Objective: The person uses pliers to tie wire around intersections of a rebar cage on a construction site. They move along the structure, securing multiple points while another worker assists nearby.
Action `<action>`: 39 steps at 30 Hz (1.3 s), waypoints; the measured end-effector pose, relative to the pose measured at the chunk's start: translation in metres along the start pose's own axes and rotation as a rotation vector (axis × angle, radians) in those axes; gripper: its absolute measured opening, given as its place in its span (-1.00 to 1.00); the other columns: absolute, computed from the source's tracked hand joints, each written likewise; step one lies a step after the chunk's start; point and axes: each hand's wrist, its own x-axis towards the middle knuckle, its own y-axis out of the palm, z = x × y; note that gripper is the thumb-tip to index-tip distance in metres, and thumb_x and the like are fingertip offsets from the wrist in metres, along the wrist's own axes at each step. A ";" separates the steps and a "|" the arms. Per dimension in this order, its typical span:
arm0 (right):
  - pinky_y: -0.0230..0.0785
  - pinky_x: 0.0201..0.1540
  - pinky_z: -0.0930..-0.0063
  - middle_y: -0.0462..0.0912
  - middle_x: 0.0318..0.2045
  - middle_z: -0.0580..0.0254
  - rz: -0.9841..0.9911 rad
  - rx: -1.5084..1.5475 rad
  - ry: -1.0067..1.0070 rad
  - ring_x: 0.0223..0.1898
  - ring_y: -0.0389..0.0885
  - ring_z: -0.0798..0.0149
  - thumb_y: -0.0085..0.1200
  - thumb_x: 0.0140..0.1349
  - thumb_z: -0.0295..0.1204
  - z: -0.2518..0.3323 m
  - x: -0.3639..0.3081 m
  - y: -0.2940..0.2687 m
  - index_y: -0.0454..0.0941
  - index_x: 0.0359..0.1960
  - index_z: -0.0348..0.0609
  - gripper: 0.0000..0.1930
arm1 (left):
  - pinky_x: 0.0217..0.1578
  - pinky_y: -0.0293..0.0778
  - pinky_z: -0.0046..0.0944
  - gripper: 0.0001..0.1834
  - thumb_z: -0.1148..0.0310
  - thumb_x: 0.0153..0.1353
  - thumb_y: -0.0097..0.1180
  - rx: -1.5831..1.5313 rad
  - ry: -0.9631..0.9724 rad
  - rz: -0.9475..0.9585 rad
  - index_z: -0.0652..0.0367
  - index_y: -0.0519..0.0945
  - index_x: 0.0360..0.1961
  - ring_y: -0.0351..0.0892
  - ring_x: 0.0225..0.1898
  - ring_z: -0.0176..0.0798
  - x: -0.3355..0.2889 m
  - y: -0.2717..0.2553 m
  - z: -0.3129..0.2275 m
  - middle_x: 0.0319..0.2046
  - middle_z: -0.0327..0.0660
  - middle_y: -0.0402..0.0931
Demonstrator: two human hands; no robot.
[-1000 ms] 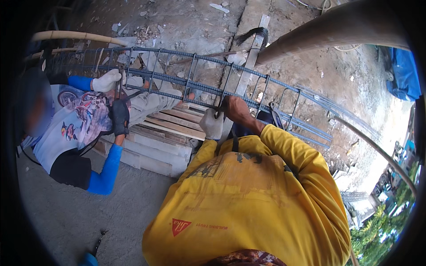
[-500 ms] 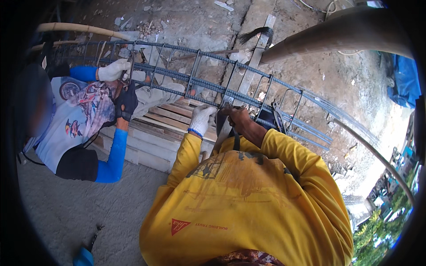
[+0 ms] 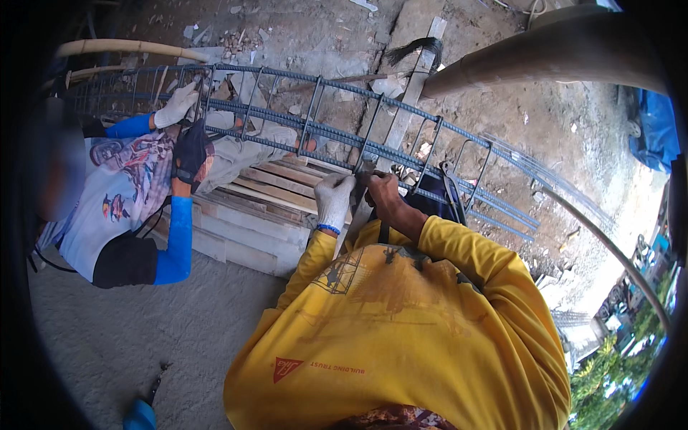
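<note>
A long cage of ribbed steel bars with square stirrups runs across in front of me. My left hand, in a white knitted glove, is closed at the cage's near bar beside a stirrup; what its fingertips grip is hidden. Bare and right beside it, my right hand pinches at the same joint, its fingers curled in, and anything between them is too small to make out. A pair of pincers hangs on the cage to the right of my right hand, handles downward.
At the left a co-worker's white-gloved hand and dark-gloved hand are at the cage. A bundle of thin black wires lies on a wooden plank beyond it. Stacked boards stand left of me; a thick brown post slants in from the right.
My left hand has shifted slightly right and its wrist has turned. My right hand's fingers have curled in closer to the joint. The co-worker's white-gloved hand has moved left.
</note>
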 end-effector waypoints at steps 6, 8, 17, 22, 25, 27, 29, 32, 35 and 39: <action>0.46 -0.36 0.23 0.77 -0.33 0.24 -0.032 -0.239 0.051 -0.39 0.72 0.20 0.40 0.19 -0.43 -0.012 0.010 0.003 0.75 -0.20 -0.19 -0.82 | -0.30 0.54 0.02 -0.83 0.42 0.38 0.27 0.325 0.381 -0.112 0.34 0.75 -0.21 0.71 -0.34 0.28 -0.026 0.019 0.001 -0.42 0.17 0.68; 0.53 -0.31 0.28 0.79 -0.31 0.16 0.019 -0.639 -0.213 -0.29 0.76 0.20 0.34 0.27 -0.41 -0.011 0.010 0.006 0.78 -0.19 -0.23 -0.83 | -0.28 0.55 0.04 -0.85 0.45 0.36 0.27 0.295 0.383 -0.080 0.31 0.75 -0.14 0.71 -0.31 0.30 -0.036 0.021 0.002 -0.40 0.15 0.66; 0.50 -0.38 0.37 0.83 -0.33 0.19 -0.038 -0.310 0.175 -0.36 0.76 0.24 0.33 0.25 -0.55 -0.003 0.019 0.013 0.82 -0.21 -0.24 -0.89 | -0.16 0.65 -0.12 -0.76 0.61 0.34 0.22 0.307 0.563 -0.013 0.31 0.76 0.00 0.77 -0.21 0.04 -0.037 -0.010 0.027 -0.06 0.02 0.71; 0.35 -0.48 0.36 0.79 -0.42 0.17 -0.034 -0.386 -0.067 -0.55 0.57 0.30 0.32 0.27 -0.53 -0.013 0.018 0.013 0.84 -0.22 -0.33 -0.86 | -0.10 0.64 -0.24 -0.68 0.51 0.49 0.17 -0.144 0.098 -0.075 0.36 0.71 0.19 0.75 -0.08 -0.27 -0.033 -0.011 0.044 -0.05 -0.10 0.73; 0.25 -0.52 0.33 0.70 -0.52 0.23 0.012 -0.458 -0.026 -0.60 0.46 0.34 0.32 0.29 -0.42 -0.011 0.019 0.010 0.82 -0.26 -0.34 -0.81 | -0.15 0.63 -0.29 -0.63 0.47 0.53 0.13 -0.035 0.173 -0.057 0.38 0.64 0.28 0.74 -0.16 -0.32 -0.030 -0.009 0.051 -0.07 -0.09 0.72; 0.19 -0.53 0.31 0.63 -0.58 0.25 0.082 -0.542 -0.121 -0.62 0.42 0.35 0.32 0.30 -0.33 -0.010 0.019 0.009 0.78 -0.33 -0.34 -0.75 | -0.21 0.62 -0.31 -0.63 0.46 0.53 0.13 0.032 0.232 -0.126 0.41 0.63 0.26 0.73 -0.24 -0.33 -0.027 -0.008 0.056 -0.08 -0.09 0.72; 0.15 -0.54 0.29 0.58 -0.61 0.26 0.090 -0.488 -0.136 -0.63 0.40 0.35 0.30 0.29 -0.26 -0.012 0.018 0.009 0.73 -0.42 -0.33 -0.69 | -0.28 0.60 -0.31 -0.67 0.46 0.53 0.13 -0.007 0.208 -0.288 0.45 0.66 0.19 0.71 -0.32 -0.33 -0.024 -0.006 0.061 -0.09 -0.08 0.71; 0.16 -0.55 0.28 0.55 -0.64 0.24 0.001 -0.212 0.102 -0.63 0.40 0.35 0.26 0.28 -0.21 -0.014 0.019 0.009 0.66 -0.51 -0.31 -0.63 | -0.32 0.58 -0.33 -0.67 0.42 0.53 0.12 -0.158 0.102 -0.432 0.47 0.68 0.15 0.67 -0.37 -0.33 -0.020 -0.008 0.066 -0.08 -0.05 0.71; 0.21 -0.54 0.30 0.61 -0.60 0.21 0.094 -0.589 -0.244 -0.62 0.45 0.33 0.26 0.30 -0.21 -0.011 0.018 0.010 0.72 -0.43 -0.34 -0.64 | -0.34 0.57 -0.32 -0.68 0.41 0.54 0.11 -0.162 0.050 -0.148 0.44 0.71 0.12 0.64 -0.39 -0.35 -0.015 -0.014 0.066 -0.09 -0.10 0.71; 0.33 -0.51 0.34 0.74 -0.48 0.17 0.068 -0.605 -0.185 -0.55 0.60 0.30 0.27 0.33 -0.25 0.006 0.008 0.016 0.78 -0.29 -0.35 -0.68 | -0.18 0.61 -0.30 -0.63 0.30 0.56 0.15 -0.431 -0.205 0.061 0.35 0.69 0.20 0.74 -0.14 -0.31 -0.012 -0.017 0.057 -0.07 -0.14 0.72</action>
